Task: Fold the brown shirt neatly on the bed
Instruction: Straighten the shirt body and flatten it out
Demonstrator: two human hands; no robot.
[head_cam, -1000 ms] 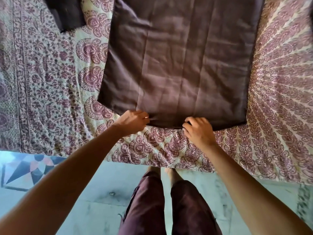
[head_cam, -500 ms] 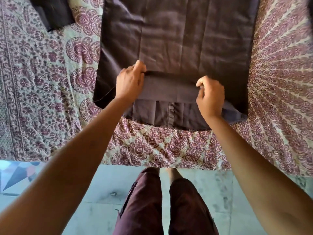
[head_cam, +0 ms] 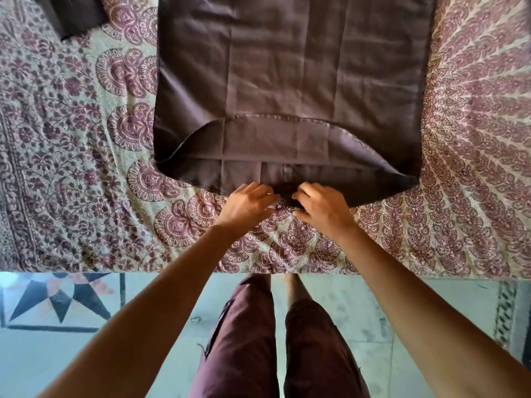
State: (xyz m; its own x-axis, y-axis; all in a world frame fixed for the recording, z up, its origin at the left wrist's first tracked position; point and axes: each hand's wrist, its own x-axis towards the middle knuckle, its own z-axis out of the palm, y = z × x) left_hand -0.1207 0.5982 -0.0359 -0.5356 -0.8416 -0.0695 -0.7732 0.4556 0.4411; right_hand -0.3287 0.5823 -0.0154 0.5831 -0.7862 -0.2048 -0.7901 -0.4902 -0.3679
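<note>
The brown shirt (head_cam: 287, 81) lies flat on the bed (head_cam: 86, 139), its near strip turned up so the hem (head_cam: 273, 117) curves across the body. Both hands meet at the middle of the near fold. The right hand (head_cam: 321, 209) curls its fingers (head_cam: 304, 193) onto the cloth edge. The left hand (head_cam: 248, 203) sets bent fingers against it, and I cannot tell whether it pinches or only presses. The fold probably wants pulling straight from the centre outward, levelling the slanted left and right ends, then smoothing flat.
</note>
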